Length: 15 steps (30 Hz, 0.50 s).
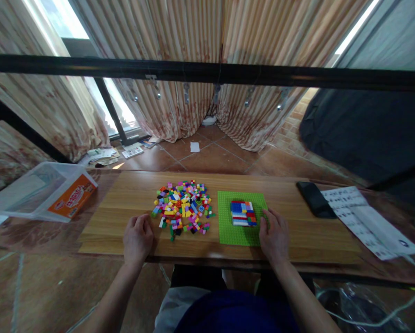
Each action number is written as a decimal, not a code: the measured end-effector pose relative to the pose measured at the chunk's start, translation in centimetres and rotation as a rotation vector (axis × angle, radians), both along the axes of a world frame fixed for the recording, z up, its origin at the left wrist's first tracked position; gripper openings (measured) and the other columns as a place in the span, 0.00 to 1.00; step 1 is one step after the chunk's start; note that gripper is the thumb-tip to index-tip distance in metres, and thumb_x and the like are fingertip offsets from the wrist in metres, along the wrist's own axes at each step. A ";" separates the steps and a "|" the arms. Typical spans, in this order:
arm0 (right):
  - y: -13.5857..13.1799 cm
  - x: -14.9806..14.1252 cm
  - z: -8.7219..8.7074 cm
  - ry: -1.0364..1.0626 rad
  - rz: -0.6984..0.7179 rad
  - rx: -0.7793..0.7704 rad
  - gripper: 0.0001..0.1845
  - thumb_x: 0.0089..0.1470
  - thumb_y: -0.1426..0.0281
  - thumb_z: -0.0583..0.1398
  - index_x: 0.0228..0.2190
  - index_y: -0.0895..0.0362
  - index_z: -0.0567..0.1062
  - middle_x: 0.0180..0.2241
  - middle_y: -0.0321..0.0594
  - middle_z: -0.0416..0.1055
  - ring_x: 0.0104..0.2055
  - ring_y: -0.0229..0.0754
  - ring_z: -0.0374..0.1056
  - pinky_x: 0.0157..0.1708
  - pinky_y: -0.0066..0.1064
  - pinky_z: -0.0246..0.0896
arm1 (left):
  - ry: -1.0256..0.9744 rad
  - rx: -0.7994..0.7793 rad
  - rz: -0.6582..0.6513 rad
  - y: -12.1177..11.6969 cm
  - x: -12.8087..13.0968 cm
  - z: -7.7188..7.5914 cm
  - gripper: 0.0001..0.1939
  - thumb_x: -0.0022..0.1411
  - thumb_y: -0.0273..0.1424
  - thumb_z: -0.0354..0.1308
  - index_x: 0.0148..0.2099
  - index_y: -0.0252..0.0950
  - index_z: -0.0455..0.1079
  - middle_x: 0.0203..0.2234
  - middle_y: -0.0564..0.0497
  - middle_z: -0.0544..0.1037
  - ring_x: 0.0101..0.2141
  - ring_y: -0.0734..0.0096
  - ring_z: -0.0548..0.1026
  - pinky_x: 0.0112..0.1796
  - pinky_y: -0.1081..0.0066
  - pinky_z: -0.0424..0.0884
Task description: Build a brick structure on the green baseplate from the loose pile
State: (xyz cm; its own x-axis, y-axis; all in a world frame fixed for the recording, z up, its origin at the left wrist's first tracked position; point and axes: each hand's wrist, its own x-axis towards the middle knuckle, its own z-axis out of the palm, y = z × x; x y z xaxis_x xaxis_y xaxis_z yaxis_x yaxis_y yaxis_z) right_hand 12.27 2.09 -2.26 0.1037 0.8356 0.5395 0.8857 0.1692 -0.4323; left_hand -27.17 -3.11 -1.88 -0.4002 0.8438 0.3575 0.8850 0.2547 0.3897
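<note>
My left hand point(138, 236) rests on the table left of a loose heap of small toy bricks point(184, 206) in many colours. Its fingers are curled in, and nothing shows in them. A green studded baseplate point(226, 233) lies to the right of the heap. On the baseplate sits a low block of bricks point(243, 213) in blue, white, red, yellow and orange. At the baseplate's right edge lies my right hand point(274, 233), fingers slightly bent and thumb apart, overlapping the edge beside the block. It holds nothing that I can see.
A clear plastic bin point(37, 194) with an orange label stands at the table's left end. On the right lie a black phone point(315, 200) and a printed sheet point(363, 217). A black bar point(207, 71) crosses above the far side. A white cable point(377, 323) hangs at lower right.
</note>
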 end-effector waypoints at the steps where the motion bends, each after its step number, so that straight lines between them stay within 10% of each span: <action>1: -0.3 -0.7 0.7 0.004 0.037 0.027 0.17 0.61 0.66 0.51 0.46 0.56 0.74 0.47 0.51 0.71 0.51 0.52 0.64 0.52 0.49 0.60 | -0.002 0.004 -0.002 0.0 0.0 0.0 0.16 0.65 0.30 0.46 0.46 0.34 0.73 0.38 0.44 0.73 0.40 0.63 0.73 0.41 0.66 0.68; 6: -1.1 -7.0 3.1 0.018 0.382 -0.057 0.13 0.62 0.68 0.53 0.42 0.54 0.76 0.43 0.45 0.73 0.46 0.47 0.66 0.49 0.42 0.61 | -0.003 0.005 0.001 0.0 0.2 0.2 0.15 0.65 0.30 0.46 0.46 0.35 0.73 0.38 0.44 0.73 0.39 0.63 0.73 0.41 0.66 0.68; 15: 2.7 -14.4 3.1 -0.122 0.501 -0.298 0.12 0.58 0.74 0.56 0.40 0.53 0.78 0.38 0.44 0.71 0.43 0.47 0.62 0.46 0.37 0.58 | -0.004 -0.001 -0.001 -0.1 -0.1 -0.2 0.16 0.66 0.31 0.45 0.46 0.35 0.73 0.38 0.44 0.73 0.40 0.64 0.73 0.40 0.68 0.67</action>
State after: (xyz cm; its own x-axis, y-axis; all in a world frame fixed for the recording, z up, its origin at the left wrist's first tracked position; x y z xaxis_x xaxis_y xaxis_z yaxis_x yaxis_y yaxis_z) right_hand -2.13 4.81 0.84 -0.3901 0.8841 0.2574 0.7759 0.4661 -0.4251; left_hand -27.24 -3.24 -2.07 -0.4006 0.8445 0.3554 0.8837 0.2537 0.3933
